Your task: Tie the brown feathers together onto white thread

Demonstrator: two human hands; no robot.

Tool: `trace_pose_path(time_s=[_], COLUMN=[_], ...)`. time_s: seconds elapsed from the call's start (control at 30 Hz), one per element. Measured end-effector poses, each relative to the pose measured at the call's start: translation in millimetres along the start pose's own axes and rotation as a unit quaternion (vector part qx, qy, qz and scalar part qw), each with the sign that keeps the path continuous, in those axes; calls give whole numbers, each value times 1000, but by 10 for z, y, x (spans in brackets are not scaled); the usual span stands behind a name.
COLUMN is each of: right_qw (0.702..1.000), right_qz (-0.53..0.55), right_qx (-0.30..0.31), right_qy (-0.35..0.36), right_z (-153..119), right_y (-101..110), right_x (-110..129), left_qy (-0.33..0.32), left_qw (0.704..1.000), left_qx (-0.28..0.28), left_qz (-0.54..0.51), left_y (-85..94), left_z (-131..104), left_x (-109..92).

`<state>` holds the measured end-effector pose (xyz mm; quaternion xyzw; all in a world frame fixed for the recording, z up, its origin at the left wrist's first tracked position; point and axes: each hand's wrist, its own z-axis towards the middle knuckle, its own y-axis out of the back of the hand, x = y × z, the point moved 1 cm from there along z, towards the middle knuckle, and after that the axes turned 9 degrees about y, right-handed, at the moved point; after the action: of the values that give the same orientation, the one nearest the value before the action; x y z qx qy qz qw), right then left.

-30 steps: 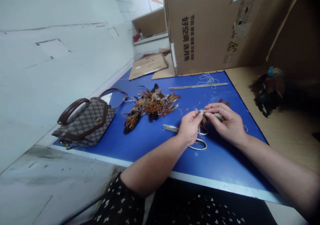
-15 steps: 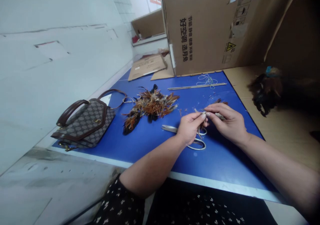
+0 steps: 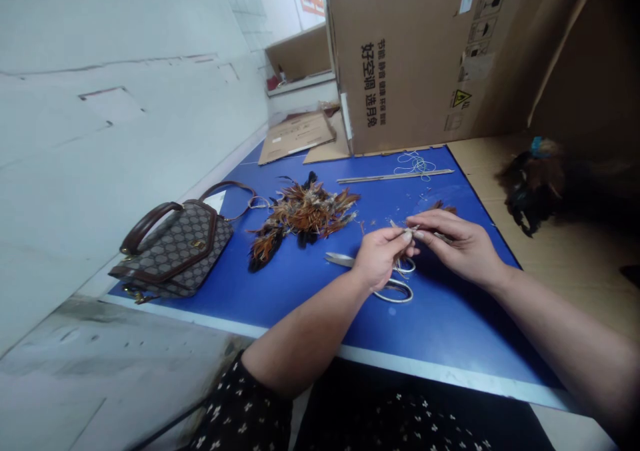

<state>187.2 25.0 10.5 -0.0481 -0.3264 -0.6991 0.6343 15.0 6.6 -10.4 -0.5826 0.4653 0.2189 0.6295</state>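
Note:
My left hand [image 3: 381, 256] is closed, its thumb and index finger pinching the pale quill ends of a small bunch of feathers [image 3: 403, 261], which hangs partly hidden below the fingers. Touching it from the right, my right hand [image 3: 463, 247] is closed in a pinch at the same quill ends. Brown feather tips [image 3: 444, 207] show just beyond its knuckles. Beneath my left hand lies a pair of scissors [image 3: 397, 292], blades to the left. A pile of brown and black feathers [image 3: 311, 209] rests on the blue table [image 3: 300, 297] to the left.
A patterned handbag [image 3: 175, 251] stands on the table's left side. Toward the back lie a thin stick [image 3: 390, 177] and a tangle of string [image 3: 416, 164]. A large cardboard box [image 3: 410, 71] rises behind. Dark feathers [image 3: 533, 184] sit on cardboard at right.
The fingers of my right hand have shifted slightly at the quill ends, and the hand is a little flatter. The view has tilted slightly; the table things stay put.

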Motion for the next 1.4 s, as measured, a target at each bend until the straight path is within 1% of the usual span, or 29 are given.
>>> trace_pose_path(time_s=[0.1, 0.17, 0.3, 0.5, 0.63, 0.77, 0.83, 0.93, 1.0, 1.1, 1.27, 1.4], right_qw=[998, 997, 996, 995, 995, 996, 998, 999, 999, 999, 998, 998], right_qz=[22, 30, 25, -5, -15, -5, -11, -39, -45, -34, -19, -14], right_qx=[51, 72, 80, 98, 97, 85, 63, 15, -1, 7, 46, 52], right_qy=[-2, -11, -32, -20, -10, 2, 8, -2, -4, 10, 28, 24], right_z=[38, 42, 19, 3, 4, -1, -13, -36, -43, -38, -46, -59], right_y=[68, 106, 143, 116, 99, 85, 80, 77, 74, 63, 34, 32], right_x=[-1, -14, -57, -88, -80, -65, -61, -66, -69, -76, -109, -116], left_qy=[27, 40, 49, 49, 66, 78, 75, 50, 41, 40, 29, 26], left_qw=[999, 999, 998, 998, 996, 996, 996, 998, 999, 998, 998, 998], left_qx=[9, 16, 26, -4, -15, -7, -12, -26, -29, -37, -48, -53], left_qz=[15, 20, 31, 49, 51, 48, 46, 32, 17, 11, 15, 18], left_y=[12, 17, 6, 9, 47, 65, 63, 54, 54, 72, 109, 107], left_z=[-4, -6, -7, 0, 14, 33, 40, 48, 57, 74, 89, 87], left_x=[4, 7, 18, 54, 62, 44, 36, 38, 50, 68, 84, 90])
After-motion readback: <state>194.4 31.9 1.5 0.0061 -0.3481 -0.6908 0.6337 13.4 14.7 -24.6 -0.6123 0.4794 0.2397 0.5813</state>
